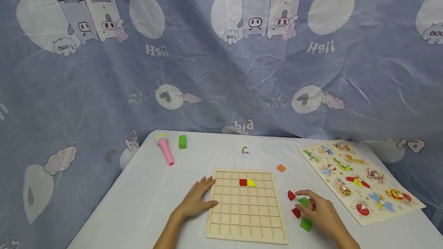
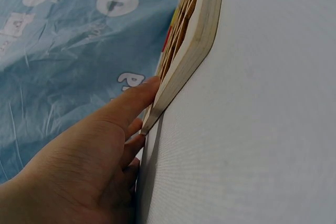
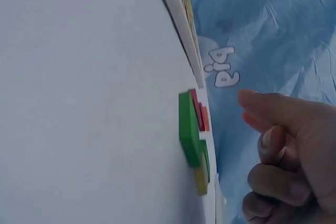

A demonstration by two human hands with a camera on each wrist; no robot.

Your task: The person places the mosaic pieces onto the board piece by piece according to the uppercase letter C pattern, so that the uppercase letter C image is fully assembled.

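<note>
A wooden grid board lies on the white table, with a red square tile and a yellow tile with one rounded corner side by side in its upper cells. My left hand rests at the board's left edge, fingers stretched and thumb tip touching the rim. To the right of the board, my right hand hovers over loose pieces, thumb and index finger apart, other fingers curled in, holding nothing. Around its fingertips lie a red piece, another red piece, a green piece and a green tile.
An orange tile lies beyond the red pieces. Behind the board is a small pattern card. A pink toy microphone and a green block stand back left. An insect puzzle board covers the right side. A patterned curtain hangs behind.
</note>
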